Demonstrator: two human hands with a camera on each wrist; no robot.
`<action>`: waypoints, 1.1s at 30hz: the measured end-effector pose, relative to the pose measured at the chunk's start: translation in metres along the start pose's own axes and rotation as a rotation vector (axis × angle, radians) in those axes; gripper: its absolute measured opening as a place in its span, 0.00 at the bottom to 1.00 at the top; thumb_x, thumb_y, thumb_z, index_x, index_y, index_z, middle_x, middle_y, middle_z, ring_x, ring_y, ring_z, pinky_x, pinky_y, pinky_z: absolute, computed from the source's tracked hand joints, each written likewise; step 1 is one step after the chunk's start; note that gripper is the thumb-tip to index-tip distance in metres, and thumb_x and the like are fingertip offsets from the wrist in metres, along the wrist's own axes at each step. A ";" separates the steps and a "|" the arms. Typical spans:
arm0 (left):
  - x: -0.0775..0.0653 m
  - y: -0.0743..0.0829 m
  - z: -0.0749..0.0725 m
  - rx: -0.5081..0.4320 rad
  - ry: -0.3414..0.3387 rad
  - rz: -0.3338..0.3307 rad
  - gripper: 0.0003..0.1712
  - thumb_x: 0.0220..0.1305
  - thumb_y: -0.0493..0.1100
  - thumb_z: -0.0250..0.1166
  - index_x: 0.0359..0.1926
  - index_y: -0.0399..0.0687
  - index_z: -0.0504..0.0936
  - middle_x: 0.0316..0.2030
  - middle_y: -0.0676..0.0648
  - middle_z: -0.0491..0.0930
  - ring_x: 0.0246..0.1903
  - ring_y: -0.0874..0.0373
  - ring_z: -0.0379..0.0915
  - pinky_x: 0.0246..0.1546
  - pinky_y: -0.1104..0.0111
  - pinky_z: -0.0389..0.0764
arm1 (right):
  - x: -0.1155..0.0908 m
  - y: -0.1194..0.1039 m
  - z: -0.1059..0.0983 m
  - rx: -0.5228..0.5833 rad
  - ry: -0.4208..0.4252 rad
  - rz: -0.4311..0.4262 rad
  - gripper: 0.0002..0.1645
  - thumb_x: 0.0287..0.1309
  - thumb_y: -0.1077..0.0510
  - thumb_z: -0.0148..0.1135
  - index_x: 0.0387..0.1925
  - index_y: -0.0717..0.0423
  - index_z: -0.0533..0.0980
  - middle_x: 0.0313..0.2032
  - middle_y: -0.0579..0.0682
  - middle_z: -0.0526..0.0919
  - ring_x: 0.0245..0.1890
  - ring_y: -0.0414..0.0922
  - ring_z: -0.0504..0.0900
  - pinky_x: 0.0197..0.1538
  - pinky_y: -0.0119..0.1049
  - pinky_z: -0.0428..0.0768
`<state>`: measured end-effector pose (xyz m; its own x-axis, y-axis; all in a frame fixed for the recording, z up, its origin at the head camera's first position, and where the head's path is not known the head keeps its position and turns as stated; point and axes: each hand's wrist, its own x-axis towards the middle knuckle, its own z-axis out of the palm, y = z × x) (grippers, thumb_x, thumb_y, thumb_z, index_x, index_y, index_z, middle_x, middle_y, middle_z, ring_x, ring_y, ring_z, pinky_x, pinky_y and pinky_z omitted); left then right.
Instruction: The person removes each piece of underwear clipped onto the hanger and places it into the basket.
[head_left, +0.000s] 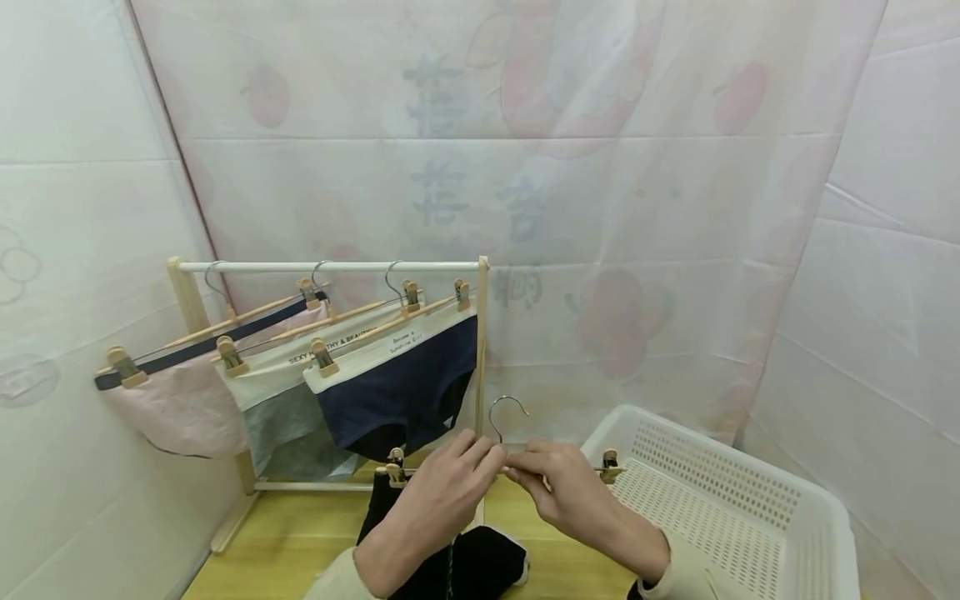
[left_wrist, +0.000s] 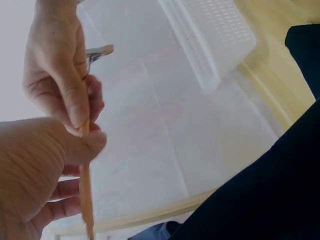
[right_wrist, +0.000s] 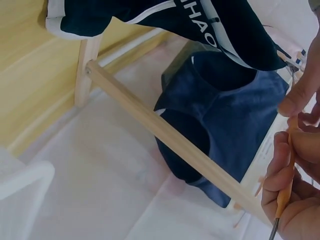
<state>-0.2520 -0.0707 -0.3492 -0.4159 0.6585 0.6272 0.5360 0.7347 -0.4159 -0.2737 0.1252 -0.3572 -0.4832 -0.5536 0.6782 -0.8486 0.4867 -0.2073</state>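
Both hands pinch the middle of a wooden clip hanger (left_wrist: pixel 86 195), just below its metal hook (head_left: pixel 501 408). My left hand (head_left: pixel 450 492) grips the bar left of the hook, and my right hand (head_left: pixel 570 492) holds it on the right, fingertips nearly meeting. A black garment (head_left: pixel 480 558) with white trim and lettering hangs from the hanger's left clip (head_left: pixel 395 468), partly hidden behind my left hand and forearm. The right clip (head_left: pixel 611 467) shows no cloth in it. In the right wrist view, the lettered garment (right_wrist: pixel 240 30) reaches across the top.
At left stands a rack with a white rail (head_left: pixel 345 267). On it hang pink underwear (head_left: pixel 187 400), grey-and-white underwear (head_left: pixel 292 425) and navy underwear (head_left: pixel 405 383). A white perforated basket (head_left: pixel 817 492) sits at right on the wooden table (head_left: pixel 300 533). Pale printed curtains enclose the sides.
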 end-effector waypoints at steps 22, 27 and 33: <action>-0.033 -0.063 -0.006 -0.349 -0.096 -0.361 0.11 0.58 0.44 0.60 0.43 0.54 0.76 0.35 0.58 0.77 0.35 0.66 0.71 0.38 0.70 0.75 | -0.010 0.015 -0.012 -0.044 0.068 0.086 0.08 0.53 0.60 0.60 0.35 0.48 0.81 0.22 0.31 0.71 0.18 0.26 0.60 0.21 0.20 0.63; -0.035 -0.064 -0.001 -0.538 -0.031 -0.466 0.09 0.56 0.47 0.62 0.40 0.57 0.76 0.30 0.62 0.75 0.30 0.72 0.71 0.34 0.74 0.74 | -0.011 0.017 -0.013 -0.026 0.089 0.053 0.08 0.53 0.60 0.60 0.35 0.47 0.82 0.22 0.32 0.73 0.17 0.25 0.60 0.20 0.19 0.62; -0.037 -0.066 0.005 -0.804 0.016 -0.447 0.07 0.57 0.46 0.60 0.37 0.57 0.73 0.29 0.59 0.75 0.26 0.68 0.76 0.27 0.78 0.76 | -0.011 0.021 -0.015 -0.015 0.086 0.035 0.08 0.53 0.61 0.60 0.35 0.47 0.82 0.23 0.33 0.75 0.17 0.25 0.61 0.19 0.19 0.62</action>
<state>-0.2754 -0.1428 -0.3482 -0.7002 0.3340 0.6310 0.6799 0.5815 0.4467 -0.2825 0.1518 -0.3581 -0.4919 -0.4762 0.7288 -0.8279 0.5150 -0.2223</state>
